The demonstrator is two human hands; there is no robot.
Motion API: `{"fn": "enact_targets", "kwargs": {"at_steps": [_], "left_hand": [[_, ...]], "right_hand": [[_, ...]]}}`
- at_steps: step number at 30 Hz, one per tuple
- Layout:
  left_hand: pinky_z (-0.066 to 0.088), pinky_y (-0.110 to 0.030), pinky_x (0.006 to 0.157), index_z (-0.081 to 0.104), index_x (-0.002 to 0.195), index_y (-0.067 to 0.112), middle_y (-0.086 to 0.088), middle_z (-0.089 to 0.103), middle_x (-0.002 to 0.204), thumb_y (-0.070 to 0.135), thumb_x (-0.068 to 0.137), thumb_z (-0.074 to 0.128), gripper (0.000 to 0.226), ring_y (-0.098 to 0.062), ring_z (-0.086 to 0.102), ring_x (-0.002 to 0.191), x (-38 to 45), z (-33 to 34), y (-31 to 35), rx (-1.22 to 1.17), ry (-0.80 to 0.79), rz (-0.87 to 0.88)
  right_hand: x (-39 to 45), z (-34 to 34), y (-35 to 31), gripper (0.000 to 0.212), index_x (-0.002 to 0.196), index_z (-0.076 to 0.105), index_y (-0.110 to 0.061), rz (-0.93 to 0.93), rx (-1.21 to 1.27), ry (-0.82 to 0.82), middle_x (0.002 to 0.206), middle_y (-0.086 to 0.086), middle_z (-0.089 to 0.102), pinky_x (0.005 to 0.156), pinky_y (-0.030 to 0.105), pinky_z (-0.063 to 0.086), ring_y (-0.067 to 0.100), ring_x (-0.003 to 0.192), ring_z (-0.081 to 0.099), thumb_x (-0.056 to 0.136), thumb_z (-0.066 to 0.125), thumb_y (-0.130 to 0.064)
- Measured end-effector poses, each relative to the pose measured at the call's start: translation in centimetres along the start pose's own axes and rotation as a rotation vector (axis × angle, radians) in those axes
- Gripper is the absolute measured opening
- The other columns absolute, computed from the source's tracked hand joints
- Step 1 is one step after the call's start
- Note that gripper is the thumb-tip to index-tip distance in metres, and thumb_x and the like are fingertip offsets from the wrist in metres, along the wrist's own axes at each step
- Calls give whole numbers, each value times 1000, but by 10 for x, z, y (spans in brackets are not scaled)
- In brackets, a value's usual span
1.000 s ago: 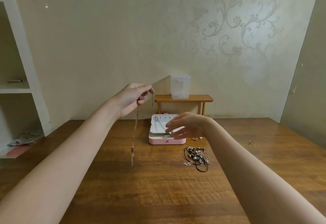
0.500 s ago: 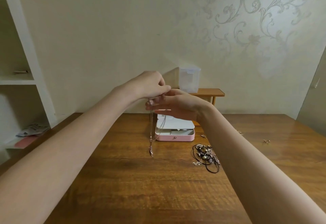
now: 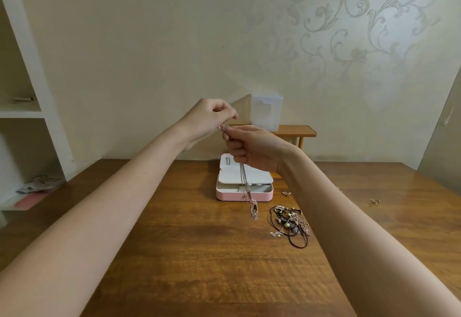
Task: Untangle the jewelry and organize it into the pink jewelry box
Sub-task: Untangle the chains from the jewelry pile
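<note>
2 hands, left hand (image 3: 208, 119) and right hand (image 3: 252, 150), pinch the necklace (image 3: 245, 186) top; lower its pendant slowly into the pink jewelry box (image 3: 244, 193), avoiding the tangled pile (image 3: 290, 225).

Both hands are raised together above the wooden table (image 3: 199, 254). The left hand (image 3: 207, 122) and right hand (image 3: 252, 149) each pinch the top of a necklace (image 3: 245, 184), whose chain hangs down with its pendant dangling in front of the pink jewelry box (image 3: 244, 195). The box sits open toward the table's far edge, lid tilted back. A tangled pile of jewelry (image 3: 290, 225) lies just right of the box. A small loose piece (image 3: 375, 201) lies near the right edge.
</note>
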State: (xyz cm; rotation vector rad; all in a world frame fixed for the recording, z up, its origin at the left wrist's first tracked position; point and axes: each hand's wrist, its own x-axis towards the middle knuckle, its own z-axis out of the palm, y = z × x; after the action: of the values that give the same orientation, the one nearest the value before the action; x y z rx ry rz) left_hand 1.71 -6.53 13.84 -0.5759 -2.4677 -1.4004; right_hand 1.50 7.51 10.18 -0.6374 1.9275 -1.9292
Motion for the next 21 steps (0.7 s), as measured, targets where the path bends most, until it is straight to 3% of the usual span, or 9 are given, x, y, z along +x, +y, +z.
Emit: {"fn": "enact_targets", "kwargs": {"at_steps": [4,7,11,17,21], "left_hand": [[48,-36,89,60,81,23,1,61,86,21,97,44,23,-18,58,90,14,17,-44,79,154,-108],[47,-32,86,60,80,19,-2,64,94,12,96,42,26,-17,59,91,15,44,-88,236,-27,-161],[43,-18,73,65,102,13,1,64,103,16,96,48,18,-13,59,92,9,81,-138,474,-369,-37],[40,-14,64,61,92,13,2,59,93,15,96,48,13,-12,56,80,9,97,-162,635,-362,32],[42,-15,65,64,95,16,0,66,97,14,95,46,18,-12,59,81,1,94,-147,708,-511,-19]], "right_hand": [[0,-23,-6,31,76,45,-14,-56,-77,221,60,-5,27,44,18,17,7,50,22,103,33,-21],[5,-38,-11,32,74,44,-14,-108,-87,265,54,-7,29,40,17,17,6,46,21,104,32,-19],[19,-53,-6,32,74,44,-14,-77,-142,261,50,-9,32,38,16,18,6,43,23,103,32,-19],[27,-68,14,32,73,44,-14,-11,-157,276,49,-8,30,39,16,18,6,43,22,103,33,-19],[30,-69,19,33,73,43,-14,1,-134,288,53,-6,27,42,19,15,7,44,21,103,32,-19]]}}
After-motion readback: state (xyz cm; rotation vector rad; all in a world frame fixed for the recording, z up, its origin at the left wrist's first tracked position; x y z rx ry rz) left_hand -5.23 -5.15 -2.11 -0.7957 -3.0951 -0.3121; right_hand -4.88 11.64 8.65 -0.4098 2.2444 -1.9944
